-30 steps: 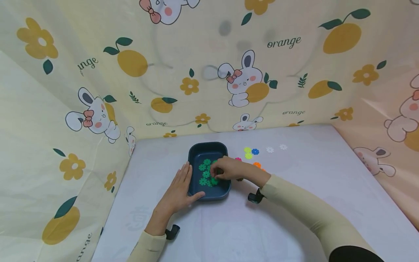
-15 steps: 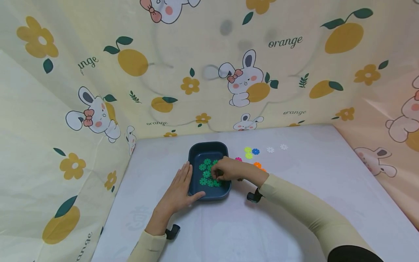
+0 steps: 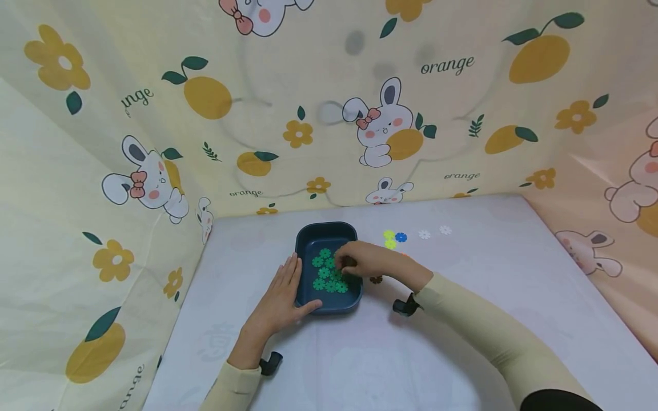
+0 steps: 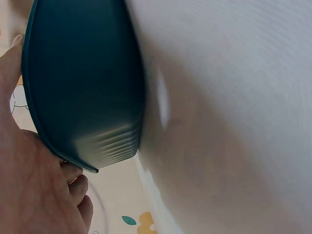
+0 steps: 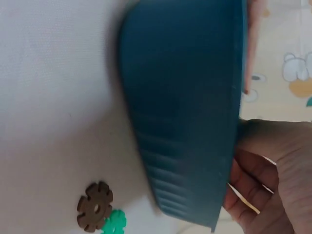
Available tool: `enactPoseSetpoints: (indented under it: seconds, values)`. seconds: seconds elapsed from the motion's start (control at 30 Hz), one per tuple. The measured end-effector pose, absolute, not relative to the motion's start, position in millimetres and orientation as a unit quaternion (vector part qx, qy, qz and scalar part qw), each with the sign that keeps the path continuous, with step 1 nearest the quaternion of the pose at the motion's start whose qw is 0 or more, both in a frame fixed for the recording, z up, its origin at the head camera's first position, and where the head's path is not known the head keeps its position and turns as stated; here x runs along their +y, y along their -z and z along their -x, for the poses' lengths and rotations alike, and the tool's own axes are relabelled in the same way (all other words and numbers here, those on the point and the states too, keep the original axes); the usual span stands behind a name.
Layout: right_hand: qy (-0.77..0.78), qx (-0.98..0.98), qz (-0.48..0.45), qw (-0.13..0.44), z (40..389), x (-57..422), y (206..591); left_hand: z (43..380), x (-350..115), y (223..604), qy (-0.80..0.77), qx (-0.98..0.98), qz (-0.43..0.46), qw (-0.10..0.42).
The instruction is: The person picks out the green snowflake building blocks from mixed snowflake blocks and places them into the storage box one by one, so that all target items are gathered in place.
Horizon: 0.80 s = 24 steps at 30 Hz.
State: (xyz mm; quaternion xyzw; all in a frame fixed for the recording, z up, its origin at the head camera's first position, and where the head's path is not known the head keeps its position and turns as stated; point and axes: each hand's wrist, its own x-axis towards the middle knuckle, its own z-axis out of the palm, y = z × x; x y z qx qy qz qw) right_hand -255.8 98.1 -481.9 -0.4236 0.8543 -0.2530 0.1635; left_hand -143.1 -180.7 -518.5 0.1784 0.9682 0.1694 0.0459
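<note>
A dark blue plastic tray [image 3: 311,235] on the table holds many green flower-shaped discs [image 3: 323,273]. My left hand [image 3: 280,299] steadies it, straight fingers along the left rim and thumb at the near corner. In the left wrist view, fingertips [image 4: 78,187] show at the rim. My right hand [image 3: 367,258] reaches over the right rim with bent fingers low among the discs; I cannot tell whether a disc is between them. The tray wall hides those fingertips in the right wrist view. Outside that wall lie a brown disc [image 5: 95,207] and a green disc [image 5: 115,222].
Behind the right forearm lie yellow discs [image 3: 390,244], a blue disc [image 3: 401,237] and two white discs [image 3: 424,234]. An orange one barely shows past the wrist. A patterned cloth [image 3: 319,142] hangs behind the white-covered table [image 3: 329,365].
The right hand has shifted slightly right and up, uncovering green discs in the tray and the brown disc, and covering pink and orange ones. The left hand and tray stay put.
</note>
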Motion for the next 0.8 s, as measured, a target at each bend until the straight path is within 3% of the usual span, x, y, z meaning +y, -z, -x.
enactPoseSetpoints:
  seconds: [0.47, 0.8]
  values:
    - [0.333, 0.853, 0.384, 0.119, 251, 139, 472, 144, -179, 518, -0.163, 0.971, -0.166, 0.056]
    - [0.348, 0.866, 0.344, 0.100, 257, 169, 485, 144, -179, 518, -0.164, 0.970, -0.169, 0.053]
